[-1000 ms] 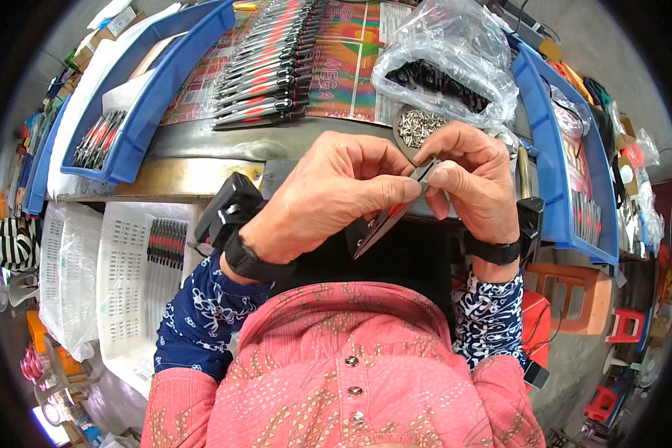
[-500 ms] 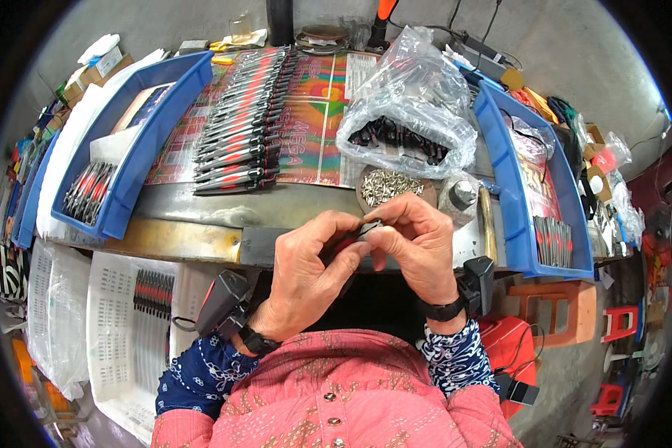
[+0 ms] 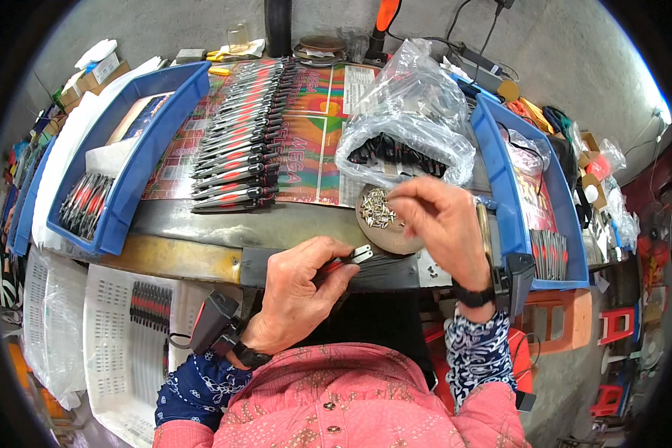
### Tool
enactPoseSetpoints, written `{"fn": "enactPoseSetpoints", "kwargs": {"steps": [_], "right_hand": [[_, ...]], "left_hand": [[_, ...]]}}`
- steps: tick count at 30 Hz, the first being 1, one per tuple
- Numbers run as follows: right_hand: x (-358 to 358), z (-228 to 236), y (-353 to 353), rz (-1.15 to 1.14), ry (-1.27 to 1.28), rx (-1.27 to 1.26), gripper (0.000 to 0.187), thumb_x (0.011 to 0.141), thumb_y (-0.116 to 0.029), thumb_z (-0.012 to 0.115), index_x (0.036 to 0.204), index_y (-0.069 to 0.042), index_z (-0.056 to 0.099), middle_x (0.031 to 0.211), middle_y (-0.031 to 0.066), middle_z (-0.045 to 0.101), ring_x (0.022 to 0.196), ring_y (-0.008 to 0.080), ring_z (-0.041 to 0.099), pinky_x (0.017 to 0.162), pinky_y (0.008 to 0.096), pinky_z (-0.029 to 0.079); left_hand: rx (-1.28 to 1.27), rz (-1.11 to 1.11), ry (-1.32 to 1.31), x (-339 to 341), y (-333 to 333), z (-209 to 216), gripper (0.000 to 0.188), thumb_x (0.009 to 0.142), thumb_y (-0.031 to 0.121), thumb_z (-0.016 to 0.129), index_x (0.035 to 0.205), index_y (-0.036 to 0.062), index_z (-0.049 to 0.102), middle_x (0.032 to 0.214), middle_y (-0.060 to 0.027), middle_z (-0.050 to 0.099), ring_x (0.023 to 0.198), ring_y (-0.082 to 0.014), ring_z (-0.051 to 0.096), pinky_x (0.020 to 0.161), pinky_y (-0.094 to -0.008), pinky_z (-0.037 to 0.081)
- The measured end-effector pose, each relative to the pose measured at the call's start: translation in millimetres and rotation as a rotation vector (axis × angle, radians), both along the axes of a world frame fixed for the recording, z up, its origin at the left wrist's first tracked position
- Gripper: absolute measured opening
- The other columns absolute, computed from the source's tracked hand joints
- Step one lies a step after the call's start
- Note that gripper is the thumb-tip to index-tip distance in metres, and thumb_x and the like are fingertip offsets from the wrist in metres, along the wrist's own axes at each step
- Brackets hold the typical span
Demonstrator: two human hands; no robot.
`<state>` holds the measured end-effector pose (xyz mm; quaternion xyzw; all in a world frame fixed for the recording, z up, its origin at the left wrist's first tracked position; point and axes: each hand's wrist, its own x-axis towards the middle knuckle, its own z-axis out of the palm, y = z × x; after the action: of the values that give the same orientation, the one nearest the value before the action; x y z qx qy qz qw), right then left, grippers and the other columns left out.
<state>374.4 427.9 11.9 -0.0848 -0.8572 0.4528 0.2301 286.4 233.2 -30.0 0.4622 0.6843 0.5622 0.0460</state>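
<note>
Red-and-black tool (image 3: 334,266) lies pinched in the left hand (image 3: 300,290), apparently leaving its metal end (image 3: 362,258) accessible; at two o'clock, the right hand (image 3: 444,226), grip contents unclear, hovers beside rivets (image 3: 378,211).

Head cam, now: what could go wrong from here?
Spill: the right hand is at the dish of small loose metal pins; a bump might scatter them.

Drop: only the left hand holds the metal-ended piece, near the bench's front edge, so a loose grip could let it fall.

Snag: the open plastic bag looks close behind the right hand, which might brush it.
</note>
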Motion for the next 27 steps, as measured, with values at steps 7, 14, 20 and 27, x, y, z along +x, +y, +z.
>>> {"fn": "enactPoseSetpoints", "kwargs": {"steps": [7,14,20,27], "right_hand": [[-59.6,-17.9,39.0,-0.164,0.061,0.658,0.009,0.081,-0.010,0.064,0.085,-0.002,0.068,0.078,0.0153,0.065,0.074,0.0329,0.062,0.068,0.0396,0.047],[-90.3,-33.6,55.5,-0.187,-0.198,0.846,0.020,0.079,-0.021,0.066,0.075,-0.002,0.067,0.074,0.0203,0.063,0.074,0.0385,0.061,0.067,0.0464,0.046],[-95.9,-41.3,58.7,-0.285,-0.311,0.849,0.021,0.077,-0.022,0.066,0.074,-0.001,0.067,0.073,0.0218,0.063,0.073,0.0404,0.062,0.066,0.0483,0.047],[-87.1,-35.4,66.9,-0.294,-0.406,0.874,0.021,0.076,-0.022,0.067,0.072,-0.002,0.067,0.073,0.0211,0.064,0.074,0.0410,0.063,0.067,0.0483,0.048]], "left_hand": [[-0.006,0.008,0.072,-6.7,-5.8,1.6,0.020,0.077,0.003,0.074,0.094,0.0000,0.065,0.080,-0.0132,0.064,0.062,-0.0243,0.063,0.056,-0.0305,0.050],[-0.011,0.038,0.051,-15.2,-13.0,2.9,0.020,0.075,0.000,0.074,0.094,-0.0021,0.067,0.073,-0.0113,0.061,0.061,-0.0189,0.060,0.057,-0.0272,0.047],[-0.014,0.027,0.007,-17.0,-14.4,1.9,0.020,0.076,0.001,0.074,0.093,-0.0024,0.066,0.073,-0.0112,0.061,0.060,-0.0191,0.060,0.057,-0.0272,0.048],[0.009,0.029,0.019,-20.9,-16.1,-3.7,0.019,0.076,0.001,0.074,0.093,-0.0023,0.066,0.074,-0.0107,0.062,0.061,-0.0187,0.060,0.057,-0.0267,0.048]]}}
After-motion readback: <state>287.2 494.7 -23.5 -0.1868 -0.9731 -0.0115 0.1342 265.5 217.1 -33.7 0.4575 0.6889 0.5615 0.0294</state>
